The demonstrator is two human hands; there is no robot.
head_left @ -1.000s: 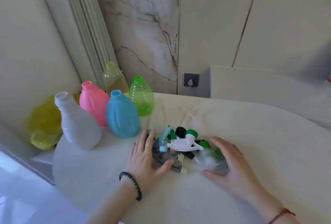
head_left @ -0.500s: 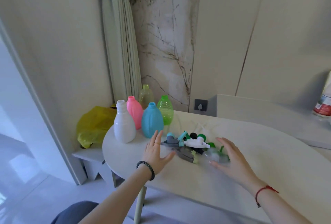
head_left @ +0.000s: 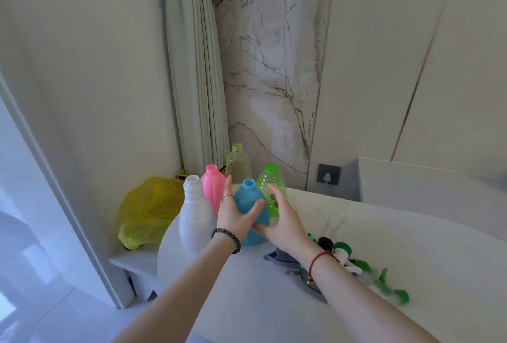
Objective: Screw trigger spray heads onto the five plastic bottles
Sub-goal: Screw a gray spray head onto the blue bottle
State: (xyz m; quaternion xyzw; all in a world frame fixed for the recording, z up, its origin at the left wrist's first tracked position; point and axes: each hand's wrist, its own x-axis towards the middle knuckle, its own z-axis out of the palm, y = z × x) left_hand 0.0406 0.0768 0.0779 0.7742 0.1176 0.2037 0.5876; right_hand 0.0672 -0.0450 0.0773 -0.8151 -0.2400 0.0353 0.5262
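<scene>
White bottle [head_left: 195, 219], pink bottle [head_left: 212, 191] crowd left; table front [head_left: 247, 301] free.

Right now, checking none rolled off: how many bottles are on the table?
5: white bottle front left, pink bottle behind it, yellow bottle rearmost, blue bottle between both hands, green bottle behind it.

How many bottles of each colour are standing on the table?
White bottle: 1
Pink bottle: 1
Blue bottle: 1
Green bottle: 1
Pale yellow bottle: 1
Total: 5
</scene>
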